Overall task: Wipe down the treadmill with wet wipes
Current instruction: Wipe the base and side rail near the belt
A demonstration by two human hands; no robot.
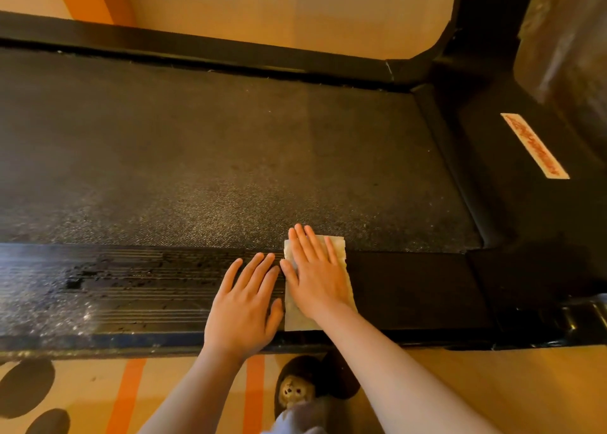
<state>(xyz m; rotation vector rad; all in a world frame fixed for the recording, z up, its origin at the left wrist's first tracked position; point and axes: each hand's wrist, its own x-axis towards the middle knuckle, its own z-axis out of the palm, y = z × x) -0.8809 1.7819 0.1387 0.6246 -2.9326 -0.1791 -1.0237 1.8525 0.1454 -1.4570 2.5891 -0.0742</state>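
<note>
White wet wipe [335,248] pinned under your flat right hand [317,277], left hand [244,305] flat beside it, mid-pass on the treadmill's near rail [131,279]; the drier right stretch looks next.

You have only one piece of lettering in front of you, a pale strip label [534,145] with reddish script on the black motor cover [492,190] of the treadmill [230,154], and its blurred, slanted characters cannot be read.

Left hand [244,299] and right hand [317,276] lie flat, palms down (fingers straight), side by side
</note>
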